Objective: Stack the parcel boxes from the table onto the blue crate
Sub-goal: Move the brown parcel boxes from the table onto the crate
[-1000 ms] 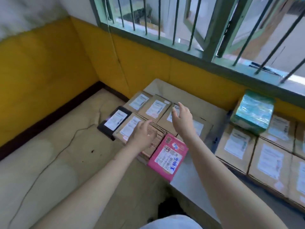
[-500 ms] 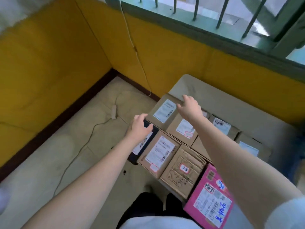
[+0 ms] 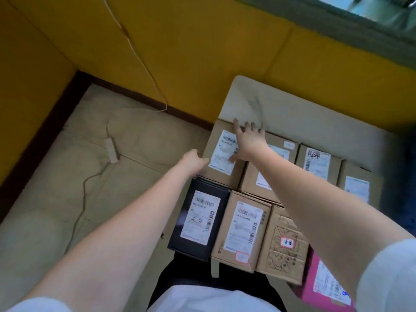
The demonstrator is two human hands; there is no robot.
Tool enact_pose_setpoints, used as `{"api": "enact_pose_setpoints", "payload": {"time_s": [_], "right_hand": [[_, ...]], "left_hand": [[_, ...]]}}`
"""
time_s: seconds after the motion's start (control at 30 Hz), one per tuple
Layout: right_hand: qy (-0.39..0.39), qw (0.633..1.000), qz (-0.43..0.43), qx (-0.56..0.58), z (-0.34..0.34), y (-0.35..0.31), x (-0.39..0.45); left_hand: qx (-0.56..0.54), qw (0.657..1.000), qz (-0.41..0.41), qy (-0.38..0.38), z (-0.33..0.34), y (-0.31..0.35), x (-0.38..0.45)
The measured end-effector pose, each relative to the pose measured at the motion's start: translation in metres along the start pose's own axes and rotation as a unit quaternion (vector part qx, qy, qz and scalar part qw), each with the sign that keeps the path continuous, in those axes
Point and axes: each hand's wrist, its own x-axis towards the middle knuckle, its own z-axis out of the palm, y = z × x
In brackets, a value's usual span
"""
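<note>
Several parcel boxes lie in two rows on a pale table (image 3: pixel 299 113). The far-left brown box (image 3: pixel 221 174) carries a white label. My right hand (image 3: pixel 247 140) lies spread on its top, fingers at the far edge. My left hand (image 3: pixel 194 162) presses against its left side. In front of it sit a black box (image 3: pixel 200 219), a brown labelled box (image 3: pixel 243 230), a crumpled brown box (image 3: pixel 284 242) and a pink parcel (image 3: pixel 326 282). The blue crate is out of view.
More brown boxes (image 3: pixel 315 163) fill the back row to the right. A yellow wall (image 3: pixel 180 52) stands behind the table. A white cable and a power strip (image 3: pixel 111 149) lie on the floor to the left.
The camera has tilted down and closer. Both hands have moved forward onto the far-left brown box: the right one onto its top, the left one against its side.
</note>
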Motion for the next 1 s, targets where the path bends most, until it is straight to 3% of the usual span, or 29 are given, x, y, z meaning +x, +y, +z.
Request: {"api": "enact_pose_setpoints", "payload": {"time_s": [0.1,0.37,0.5,0.67,0.77,0.87,1.0], "right_hand": [[0.002,0.999,0.026,0.035,0.000,0.001,0.012],[0.005,0.989,0.041,0.143,-0.037,-0.005,0.040],[0.034,0.937,0.008,0.348,-0.072,-0.011,0.033],[0.153,0.892,0.009,0.426,-0.113,0.013,-0.008],[0.195,0.815,0.067,0.542,-0.120,0.034,-0.053],[0.207,0.753,0.086,0.619,-0.108,0.060,-0.116],[0.245,0.729,0.073,0.635,-0.064,0.108,-0.219]], "left_hand": [[0.046,0.998,0.014,-0.042,0.001,-0.004,0.003],[0.016,0.998,0.051,-0.017,-0.012,-0.003,0.008],[-0.048,0.996,0.058,0.037,-0.030,-0.001,0.008],[-0.156,0.981,0.112,0.026,-0.066,0.017,-0.023],[-0.192,0.970,0.147,0.017,-0.075,0.041,-0.061],[-0.264,0.950,0.163,0.012,-0.058,0.072,-0.104],[-0.265,0.939,0.218,-0.003,0.008,0.127,-0.166]]}}
